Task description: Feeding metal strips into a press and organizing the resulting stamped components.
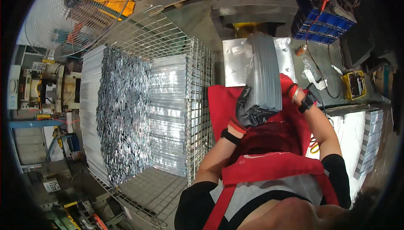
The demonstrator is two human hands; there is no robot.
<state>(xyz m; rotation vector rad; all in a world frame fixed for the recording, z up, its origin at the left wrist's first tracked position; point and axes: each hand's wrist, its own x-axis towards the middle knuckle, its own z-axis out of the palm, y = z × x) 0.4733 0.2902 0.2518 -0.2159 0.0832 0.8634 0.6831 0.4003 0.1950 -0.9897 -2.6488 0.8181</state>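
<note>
Just right of the big wire cage (200, 103), there's a stack of thin grey metal strips (266, 74) held up in front of the person's red apron (269, 167). The left hand (251, 109), in a dark glove with a red cuff, is on the cage side of the stack and clamped on its near end. The right hand (290, 87) is on the side away from the cage, up against the stack, but its fingers are mostly hidden, so I can't tell how tightly it's closed. The cage itself is loaded with a huge pile of similar shiny strips (124, 116), packed tight. A flat silver sheet (236, 57) sits right of the cage too, partly behind the stack. Way further right of it you've got blue crates (322, 26), an orange can (301, 50) and a yellow bin (346, 87). Big round fan (73, 32) off the cage's far left corner.
</note>
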